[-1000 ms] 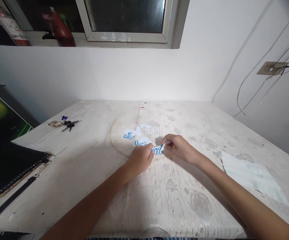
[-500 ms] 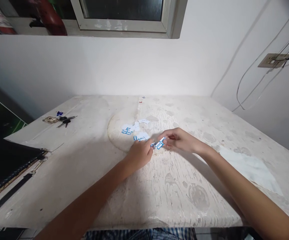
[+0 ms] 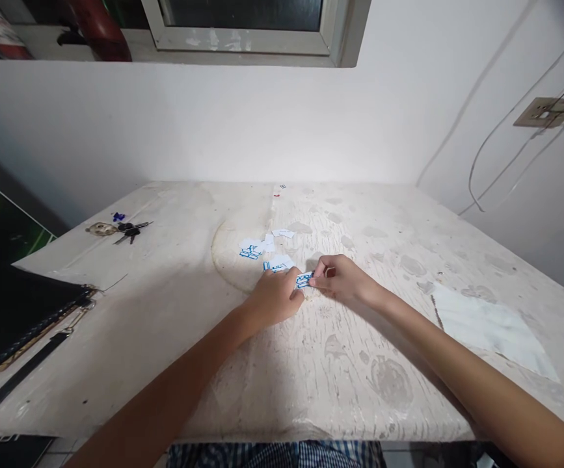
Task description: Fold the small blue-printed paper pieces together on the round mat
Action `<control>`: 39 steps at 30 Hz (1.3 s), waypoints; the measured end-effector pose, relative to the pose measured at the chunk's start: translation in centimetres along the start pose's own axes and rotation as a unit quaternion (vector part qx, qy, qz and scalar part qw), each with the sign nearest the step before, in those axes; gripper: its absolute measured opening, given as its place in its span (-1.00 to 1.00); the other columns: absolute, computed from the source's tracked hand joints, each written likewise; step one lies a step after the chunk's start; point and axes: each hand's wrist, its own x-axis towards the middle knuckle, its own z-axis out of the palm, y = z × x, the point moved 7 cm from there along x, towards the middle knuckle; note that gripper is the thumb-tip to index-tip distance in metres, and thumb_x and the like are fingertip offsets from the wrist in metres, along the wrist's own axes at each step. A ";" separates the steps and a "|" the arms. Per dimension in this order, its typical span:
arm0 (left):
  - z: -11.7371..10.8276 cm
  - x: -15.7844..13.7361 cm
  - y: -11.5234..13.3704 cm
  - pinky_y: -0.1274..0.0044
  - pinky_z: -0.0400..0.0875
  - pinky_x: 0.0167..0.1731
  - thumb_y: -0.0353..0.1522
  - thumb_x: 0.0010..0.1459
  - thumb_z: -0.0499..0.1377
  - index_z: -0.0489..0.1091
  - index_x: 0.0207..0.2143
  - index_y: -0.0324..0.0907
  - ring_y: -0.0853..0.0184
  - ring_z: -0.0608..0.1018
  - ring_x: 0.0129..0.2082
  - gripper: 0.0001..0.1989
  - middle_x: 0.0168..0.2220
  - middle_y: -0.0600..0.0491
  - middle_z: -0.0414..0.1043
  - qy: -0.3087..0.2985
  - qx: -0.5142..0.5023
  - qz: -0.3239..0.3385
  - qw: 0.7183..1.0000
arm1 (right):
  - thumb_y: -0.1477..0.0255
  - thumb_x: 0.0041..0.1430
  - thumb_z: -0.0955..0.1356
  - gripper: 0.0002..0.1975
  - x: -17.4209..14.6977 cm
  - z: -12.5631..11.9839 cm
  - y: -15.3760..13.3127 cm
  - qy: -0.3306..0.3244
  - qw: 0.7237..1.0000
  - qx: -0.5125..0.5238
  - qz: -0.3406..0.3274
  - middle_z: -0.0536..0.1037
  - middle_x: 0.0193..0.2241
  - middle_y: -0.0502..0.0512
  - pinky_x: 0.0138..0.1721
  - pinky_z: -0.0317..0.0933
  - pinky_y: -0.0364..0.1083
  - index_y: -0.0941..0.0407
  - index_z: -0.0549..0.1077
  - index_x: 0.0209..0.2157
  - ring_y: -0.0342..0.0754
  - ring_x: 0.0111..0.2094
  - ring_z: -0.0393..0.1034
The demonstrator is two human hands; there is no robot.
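A small piece of white paper with blue markings (image 3: 304,280) sits between my two hands, low over the table. My right hand (image 3: 337,276) pinches its right end between thumb and fingers. At its left edge is my left hand (image 3: 276,296), fingers closed against the paper, and its thumb bent below. Just beyond my left hand lies another blue-marked paper piece (image 3: 282,261), partly hidden by the fingers. Farther left rests a cluster of blue-marked paper pieces (image 3: 250,249), and plain white scraps (image 3: 282,233) lie behind.
Keys (image 3: 130,230) lie at the table's left, beside a small blue item (image 3: 118,216). A black bag with a strap (image 3: 32,318) covers the left edge. On the right is a white cloth (image 3: 491,325). A wall socket (image 3: 548,112) with hanging cables is at upper right.
The paper piece in my right hand has turned from tilted to nearly level and come closer to my left hand. My right hand has shifted slightly left. The view has moved a little.
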 end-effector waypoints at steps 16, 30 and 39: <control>0.7 -0.2 1.2 0.45 0.18 -0.41 -0.46 0.17 -0.11 0.23 -0.38 -0.23 0.29 0.41 -0.47 -0.84 -0.50 0.03 0.36 0.054 0.119 0.066 0.989 | 0.33 0.04 0.28 -0.77 1.6 -2.7 -2.3 0.069 0.988 -0.105 -0.088 0.40 -0.35 0.08 -0.44 0.14 -0.14 0.14 0.37 -0.27 -0.17 -0.47 0.23; 1.0 -0.3 1.3 0.44 0.26 -0.38 -0.47 0.17 -0.11 0.25 -0.34 -0.26 0.24 0.46 -0.37 -0.84 -0.43 -0.02 0.40 0.021 0.105 0.054 0.993 | 0.59 -0.26 0.36 -0.88 9.1 3.5 -4.9 -0.096 0.944 -0.313 -0.030 0.28 -0.61 -0.02 -0.55 -0.01 -0.17 0.18 0.35 -0.55 -0.18 -0.55 0.15; 0.6 -0.4 0.9 0.43 0.26 -0.39 -0.42 0.19 -0.14 0.24 -0.33 -0.24 0.23 0.47 -0.38 -0.81 -0.45 -0.02 0.41 0.045 0.077 0.040 0.995 | 0.39 -0.01 0.26 -0.79 6.1 -0.6 -3.6 0.012 0.986 -0.157 -0.060 0.31 -0.69 -0.04 -0.54 0.07 -0.17 0.15 0.25 -0.65 -0.19 -0.61 0.19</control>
